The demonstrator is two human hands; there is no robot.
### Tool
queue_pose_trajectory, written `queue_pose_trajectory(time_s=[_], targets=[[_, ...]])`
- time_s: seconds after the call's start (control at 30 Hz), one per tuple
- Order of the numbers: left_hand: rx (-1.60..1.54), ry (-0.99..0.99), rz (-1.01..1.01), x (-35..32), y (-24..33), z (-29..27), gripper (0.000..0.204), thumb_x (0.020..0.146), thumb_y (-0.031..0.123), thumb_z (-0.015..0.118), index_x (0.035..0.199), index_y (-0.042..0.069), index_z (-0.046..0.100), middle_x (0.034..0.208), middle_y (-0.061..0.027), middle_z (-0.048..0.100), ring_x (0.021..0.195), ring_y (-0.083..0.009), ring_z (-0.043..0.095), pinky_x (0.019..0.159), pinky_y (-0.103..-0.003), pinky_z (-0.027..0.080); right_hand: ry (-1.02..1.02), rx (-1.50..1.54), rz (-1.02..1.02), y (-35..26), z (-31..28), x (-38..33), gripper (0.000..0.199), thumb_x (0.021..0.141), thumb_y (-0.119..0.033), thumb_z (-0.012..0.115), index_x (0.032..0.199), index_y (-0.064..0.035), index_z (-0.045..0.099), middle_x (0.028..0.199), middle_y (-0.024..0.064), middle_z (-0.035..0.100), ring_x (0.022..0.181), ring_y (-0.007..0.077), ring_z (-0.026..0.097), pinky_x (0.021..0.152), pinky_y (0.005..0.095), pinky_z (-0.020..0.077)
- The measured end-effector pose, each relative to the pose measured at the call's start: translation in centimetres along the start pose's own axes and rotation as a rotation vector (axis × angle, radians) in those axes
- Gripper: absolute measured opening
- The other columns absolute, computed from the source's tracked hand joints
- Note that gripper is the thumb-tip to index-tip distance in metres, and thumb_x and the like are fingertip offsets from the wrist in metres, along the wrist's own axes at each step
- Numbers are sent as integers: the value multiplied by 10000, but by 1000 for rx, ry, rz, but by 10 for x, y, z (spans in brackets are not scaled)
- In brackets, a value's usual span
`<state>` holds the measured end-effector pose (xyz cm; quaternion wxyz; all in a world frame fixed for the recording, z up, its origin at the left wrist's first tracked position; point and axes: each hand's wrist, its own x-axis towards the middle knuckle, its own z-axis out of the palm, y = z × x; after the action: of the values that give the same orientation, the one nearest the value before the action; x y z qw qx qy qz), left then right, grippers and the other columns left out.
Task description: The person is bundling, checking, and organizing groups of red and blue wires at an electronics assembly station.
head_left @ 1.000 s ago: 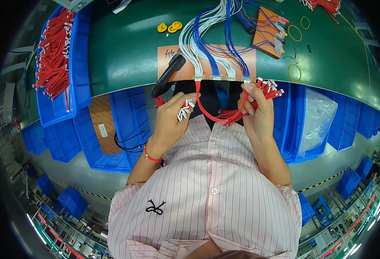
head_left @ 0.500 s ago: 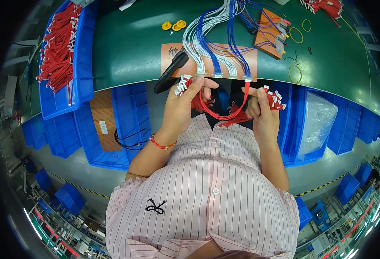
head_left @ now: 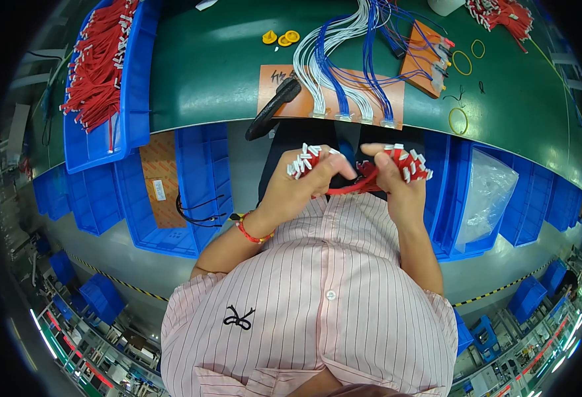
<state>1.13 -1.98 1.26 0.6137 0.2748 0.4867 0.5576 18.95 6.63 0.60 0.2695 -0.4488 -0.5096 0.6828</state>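
Note:
Both hands are in front of my body, below the table's near edge. My left hand [head_left: 304, 182] is closed round a bundle of red cables whose white connectors [head_left: 304, 161] stick out above the fingers. My right hand [head_left: 397, 182] grips the other end of the red cables, with more white connectors [head_left: 410, 163] showing beside the thumb. Between the hands the red cables [head_left: 350, 190] sag in a loop. Just beyond them, an orange test board [head_left: 279, 99] lies at the table edge, with white wires [head_left: 317, 73] and blue wires [head_left: 368, 73] ending in sockets along its near side.
A blue bin [head_left: 135, 86] of red cables stands at the left of the green table [head_left: 205, 73]. A black-handled tool [head_left: 274, 109] lies on the board's left. An orange block [head_left: 425, 63] with clips, yellow rubber bands [head_left: 458, 121] and yellow caps [head_left: 291, 37] lie farther off.
Both hands have drawn back from the board's sockets toward my body. The red cable ends that were at the sockets have come away, and the hands are closer together.

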Motion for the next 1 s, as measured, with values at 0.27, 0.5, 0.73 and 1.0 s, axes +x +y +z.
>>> queue_pose_trajectory(time_s=[0.27, 0.5, 0.73, 1.0], targets=[[-59, -7, 5, 2, 4, 7, 255, 1020, 205, 533, 1133, 3, 642, 726, 58, 497, 619, -13, 393, 548, -192, 320, -105, -31, -137, -3, 18, -2, 203, 962, -58, 606, 1156, -5, 626, 853, -34, 581, 752, 15, 477, 659, 173, 395], [-220, 171, 44, 9, -8, -3, 350, 1037, 235, 443, 1106, -69, 603, 664, 20, 444, 566, -41, 371, 518, -229, 331, -127, -72, -41, -6, 4, 4, 180, 971, -83, 603, 1103, 16, 674, 816, 0, 620, 731, 50, 528, 633, 196, 407], [-159, 223, -28, 16, -4, -8, 327, 1034, 234, 471, 984, -42, 639, 601, 49, 419, 505, -20, 338, 462, -198, 268, -311, 53, 58, -8, -24, 5, 91, 899, -46, 681, 967, 10, 661, 833, 23, 649, 693, 67, 567, 615, 218, 461], [-136, 248, -41, 23, -2, -6, 325, 1028, 238, 487, 936, -30, 647, 582, 52, 427, 489, -21, 332, 454, -201, 263, -478, 170, 79, 0, -14, 5, 93, 879, -2, 690, 969, 16, 673, 837, 68, 662, 750, 130, 631, 670, 263, 513]])
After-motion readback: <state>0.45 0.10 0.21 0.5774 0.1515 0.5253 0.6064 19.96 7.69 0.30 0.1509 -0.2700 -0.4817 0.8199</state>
